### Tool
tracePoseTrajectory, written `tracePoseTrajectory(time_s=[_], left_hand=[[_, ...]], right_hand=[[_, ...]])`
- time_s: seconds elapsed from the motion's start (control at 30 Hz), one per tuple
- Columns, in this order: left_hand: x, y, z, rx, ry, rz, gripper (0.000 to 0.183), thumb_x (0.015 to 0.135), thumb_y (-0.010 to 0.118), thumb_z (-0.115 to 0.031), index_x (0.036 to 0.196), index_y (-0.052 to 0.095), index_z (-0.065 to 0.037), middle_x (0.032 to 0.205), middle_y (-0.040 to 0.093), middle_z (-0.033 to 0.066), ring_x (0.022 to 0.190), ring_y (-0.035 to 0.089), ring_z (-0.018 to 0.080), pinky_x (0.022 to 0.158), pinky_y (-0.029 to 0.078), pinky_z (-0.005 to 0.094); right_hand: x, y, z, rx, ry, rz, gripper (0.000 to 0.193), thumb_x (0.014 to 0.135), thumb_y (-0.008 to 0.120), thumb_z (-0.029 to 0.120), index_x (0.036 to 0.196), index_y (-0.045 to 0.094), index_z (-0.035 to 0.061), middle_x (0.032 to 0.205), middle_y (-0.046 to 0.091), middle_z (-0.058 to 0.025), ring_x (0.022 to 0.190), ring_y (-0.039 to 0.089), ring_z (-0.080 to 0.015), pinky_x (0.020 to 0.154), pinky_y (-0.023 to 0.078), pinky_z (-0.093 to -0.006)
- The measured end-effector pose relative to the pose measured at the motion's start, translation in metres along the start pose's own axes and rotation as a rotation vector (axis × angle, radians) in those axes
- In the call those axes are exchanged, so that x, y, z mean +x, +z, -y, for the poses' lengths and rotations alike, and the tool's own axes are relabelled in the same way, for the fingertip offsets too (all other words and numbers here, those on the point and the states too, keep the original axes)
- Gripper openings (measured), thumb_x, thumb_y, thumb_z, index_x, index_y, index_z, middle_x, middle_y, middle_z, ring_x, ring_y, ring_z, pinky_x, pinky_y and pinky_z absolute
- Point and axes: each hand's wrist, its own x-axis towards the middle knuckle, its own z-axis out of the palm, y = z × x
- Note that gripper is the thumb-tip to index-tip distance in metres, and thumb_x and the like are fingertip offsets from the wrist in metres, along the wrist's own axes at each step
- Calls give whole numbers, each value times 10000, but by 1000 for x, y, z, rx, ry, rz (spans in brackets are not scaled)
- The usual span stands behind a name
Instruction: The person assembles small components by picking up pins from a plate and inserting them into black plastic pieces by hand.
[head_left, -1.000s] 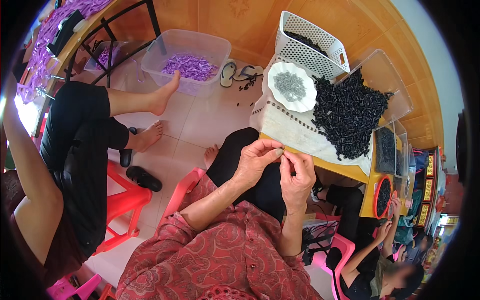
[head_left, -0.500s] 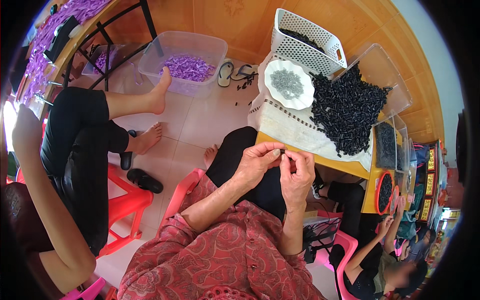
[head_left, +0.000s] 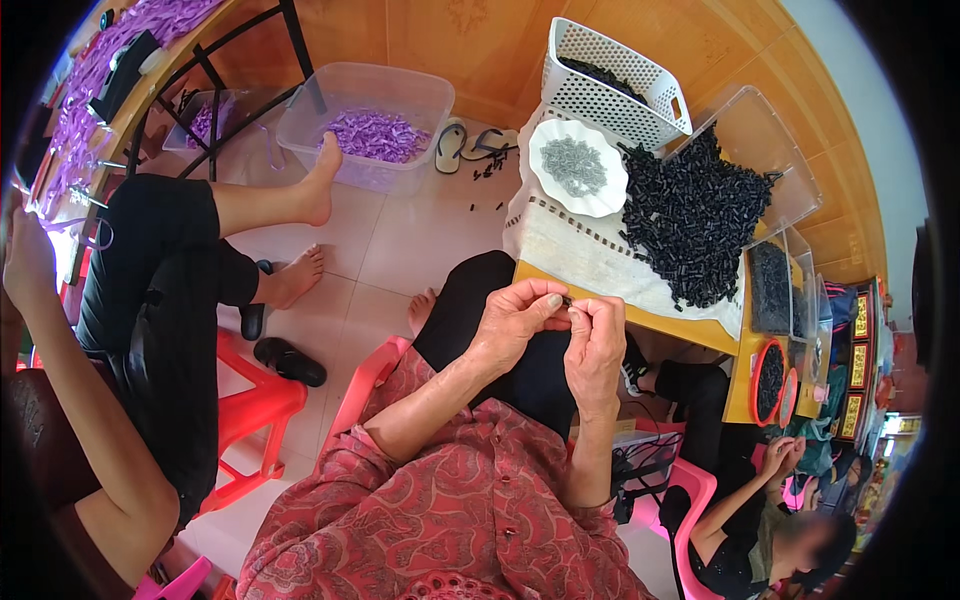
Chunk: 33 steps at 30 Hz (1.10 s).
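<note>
Both my hands meet over my lap, just in front of the table edge. Between the fingertips is a small black piece (head_left: 566, 301), mostly hidden by the fingers. My left hand (head_left: 512, 325) pinches it with thumb and forefinger, and my right hand (head_left: 594, 340) pinches it from the other side. Beyond them, a heap of short black tube-like pieces (head_left: 690, 215) lies on a white cloth (head_left: 575, 250). A white scalloped plate (head_left: 546, 188) beside the heap carries many small clear pieces (head_left: 573, 166).
Behind the plate stands a white perforated basket (head_left: 600, 90) with black contents. Red-rimmed bowls (head_left: 768, 383) sit at the table's right end. A clear tub (head_left: 400, 90) of purple strips is on the floor. Co-workers sit left and right; a red stool (head_left: 255, 410) is at left.
My hands stay together on the small black piece, with slight finger shifts. The left co-worker's raised hand moves left and down; the right co-worker's hands come down from the bowls.
</note>
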Motion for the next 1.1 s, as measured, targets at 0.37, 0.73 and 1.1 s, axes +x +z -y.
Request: tracePoseTrajectory(time_s=[0.37, 0.73, 1.1], left_hand=[[-3, 4, -1, 30, 39, -49, 145, 938, 569, -96, 1031, 616, 5, 874, 638, 38, 758, 624, 91, 709, 546, 243], [-6, 6, -3, 137, 58, -56, 135, 935, 559, -66, 1033, 600, 18, 893, 650, 70, 783, 640, 118, 721, 550, 259], [-12, 17, -10, 253, 177, -72, 115, 924, 560, -32, 1013, 597, 31, 868, 652, 72, 774, 645, 121, 726, 556, 261]], right_hand=[[2, -1, 3, 0, -55, 25, 133, 839, 634, 11, 928, 535, 9, 882, 532, -140, 757, 577, -312, 630, 485, -387], [4, -2, 5, -40, -98, 17, 144, 812, 634, -30, 900, 525, 5, 864, 522, -147, 721, 571, -328, 594, 475, -396], [2, 1, 4, -23, -85, 12, 151, 823, 612, -32, 902, 488, 4, 861, 505, -154, 715, 560, -332, 590, 464, -404]])
